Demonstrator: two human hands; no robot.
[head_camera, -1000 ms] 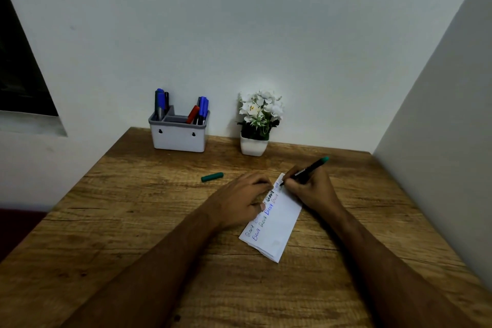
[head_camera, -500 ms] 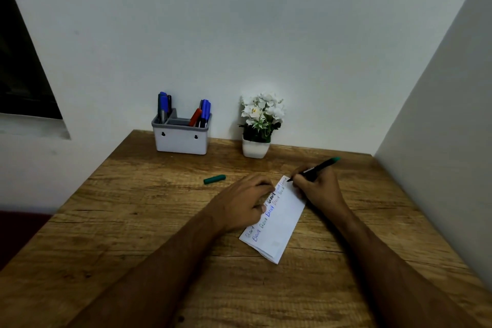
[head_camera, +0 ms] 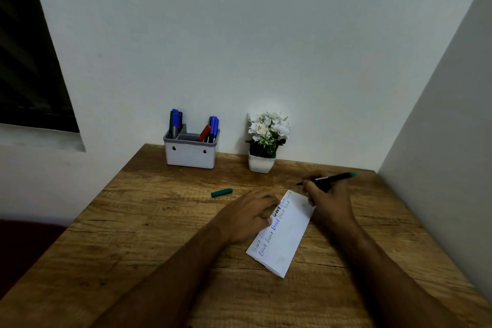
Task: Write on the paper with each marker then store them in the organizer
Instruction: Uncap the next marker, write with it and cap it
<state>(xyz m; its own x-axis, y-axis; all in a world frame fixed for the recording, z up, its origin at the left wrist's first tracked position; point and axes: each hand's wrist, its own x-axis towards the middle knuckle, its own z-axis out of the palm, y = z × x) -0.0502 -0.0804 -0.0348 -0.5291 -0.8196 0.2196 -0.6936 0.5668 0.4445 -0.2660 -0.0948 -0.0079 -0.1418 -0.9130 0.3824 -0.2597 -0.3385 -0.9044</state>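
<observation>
I see right hand gripping uncapped green marker, tip off folded paper; left hand pressing paper, apparently flat. Risk: cap forgotten, nib smears organizer.

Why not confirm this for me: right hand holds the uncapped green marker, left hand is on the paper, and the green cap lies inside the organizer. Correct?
Not quite. The head view shows the green cap lying on the table, in front of the organizer, not inside it. The rest stands: right hand holds the green marker, left hand on the paper.
</observation>
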